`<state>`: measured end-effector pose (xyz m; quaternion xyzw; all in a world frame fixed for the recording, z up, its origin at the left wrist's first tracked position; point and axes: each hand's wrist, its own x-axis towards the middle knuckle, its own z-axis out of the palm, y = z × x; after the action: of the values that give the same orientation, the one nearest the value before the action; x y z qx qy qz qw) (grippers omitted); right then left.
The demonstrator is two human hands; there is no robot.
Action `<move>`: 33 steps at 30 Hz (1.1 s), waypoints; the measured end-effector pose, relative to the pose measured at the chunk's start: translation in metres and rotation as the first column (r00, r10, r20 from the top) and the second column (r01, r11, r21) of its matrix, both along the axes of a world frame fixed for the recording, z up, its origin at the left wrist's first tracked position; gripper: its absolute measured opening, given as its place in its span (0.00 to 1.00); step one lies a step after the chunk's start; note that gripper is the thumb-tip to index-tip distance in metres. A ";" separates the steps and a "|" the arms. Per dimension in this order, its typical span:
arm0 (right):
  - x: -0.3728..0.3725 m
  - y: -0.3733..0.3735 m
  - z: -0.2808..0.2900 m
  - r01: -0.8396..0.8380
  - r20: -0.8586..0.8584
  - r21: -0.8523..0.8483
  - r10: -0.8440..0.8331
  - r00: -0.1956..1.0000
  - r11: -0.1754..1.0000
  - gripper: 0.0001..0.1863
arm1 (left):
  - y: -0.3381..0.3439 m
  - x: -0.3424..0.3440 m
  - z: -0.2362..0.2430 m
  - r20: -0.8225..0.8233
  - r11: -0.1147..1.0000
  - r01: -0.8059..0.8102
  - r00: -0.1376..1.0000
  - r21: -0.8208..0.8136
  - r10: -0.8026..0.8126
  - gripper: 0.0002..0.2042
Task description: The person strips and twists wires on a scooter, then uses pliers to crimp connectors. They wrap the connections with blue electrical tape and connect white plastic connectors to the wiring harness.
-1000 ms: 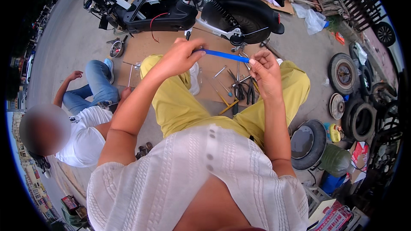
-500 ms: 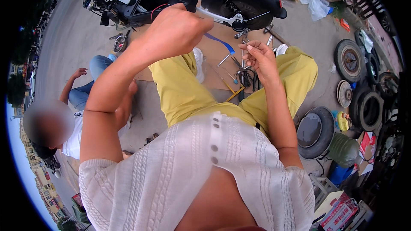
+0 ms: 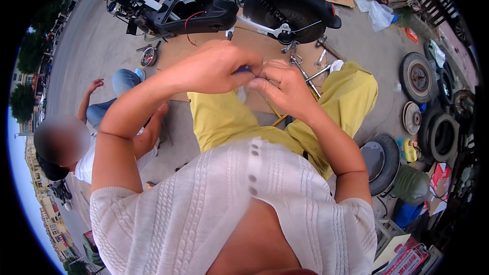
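Observation:
My left hand (image 3: 219, 66) is closed, with a bit of a blue strip (image 3: 243, 69) showing between its fingers. Against its fingertips, my right hand (image 3: 285, 86) is pinched; whatever lies between its fingers is hidden. Both hands are raised above my knees. Beyond them an electric scooter (image 3: 204, 14) lies across the view with its inner compartment exposed and a red wire (image 3: 189, 23) hanging out. Its rear wheel (image 3: 285, 12) is at the right end. Below the hands, wrenches (image 3: 307, 75) and a hammer (image 3: 331, 48) lie near my right foot.
A brown cardboard sheet (image 3: 175, 66) covers the ground under the scooter. To the left sits another person in a white top (image 3: 86, 165). On the right are several old tyres (image 3: 442, 137), a wheel hub (image 3: 411, 117), a basin in a tyre (image 3: 377, 163) and a green jug (image 3: 411, 184).
My hands have come together; the left moved down and the right moved left and lower. The blue strip, hanging loose before, is now mostly hidden in the fingers.

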<state>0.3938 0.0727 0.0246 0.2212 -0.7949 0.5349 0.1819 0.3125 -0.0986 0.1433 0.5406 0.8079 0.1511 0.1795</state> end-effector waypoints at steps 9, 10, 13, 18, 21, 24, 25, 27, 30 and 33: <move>0.040 0.012 0.055 -0.544 0.098 -0.123 0.556 0.825 0.830 0.14 | -0.026 0.040 -0.010 0.695 0.984 -0.020 0.710 0.178 -0.111 0.07; 0.040 0.015 0.058 -0.557 0.121 -0.112 0.567 0.815 0.823 0.14 | -0.024 0.039 -0.011 0.743 0.980 -0.025 0.656 0.195 -0.131 0.06; 0.037 0.034 0.068 -0.666 0.144 -0.103 0.673 0.725 0.739 0.16 | -0.019 0.029 -0.015 0.715 0.955 0.045 0.653 0.292 -0.249 0.05; 0.046 0.114 0.081 -0.450 0.352 -0.194 0.490 0.798 0.872 0.10 | -0.100 -0.051 0.016 0.730 0.757 -0.578 0.652 0.303 0.205 0.08; 0.021 0.097 0.048 -0.289 0.631 -0.138 0.309 0.712 0.947 0.12 | -0.072 -0.110 0.008 0.502 0.710 -0.497 0.833 0.499 0.230 0.28; -0.022 0.075 0.024 -0.273 0.705 -0.103 0.264 0.658 0.957 0.14 | -0.035 -0.197 0.015 0.249 0.543 -0.431 0.892 0.721 0.377 0.32; -0.033 0.069 0.015 -0.273 0.714 -0.115 0.271 0.646 0.955 0.15 | -0.027 -0.230 0.019 0.071 0.563 -0.335 0.897 0.756 0.437 0.32; -0.055 0.065 -0.014 -0.191 0.643 -0.155 0.246 0.725 0.969 0.15 | -0.001 -0.277 0.035 -0.163 0.554 -0.214 0.817 0.805 0.554 0.23; -0.086 0.071 -0.008 -0.171 0.646 -0.236 0.286 0.707 0.957 0.19 | 0.022 -0.348 0.030 -0.087 0.396 -0.235 0.759 0.888 0.645 0.14; -0.118 0.080 -0.005 -0.158 0.492 -0.402 0.358 0.794 0.902 0.25 | 0.033 -0.367 0.031 -0.132 0.503 -0.404 0.666 0.764 0.734 0.15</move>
<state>0.2761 0.1528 0.0192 0.1297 -0.6698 0.7247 -0.0968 -0.0545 -0.0654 0.1746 0.2773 0.8454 0.3594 -0.2816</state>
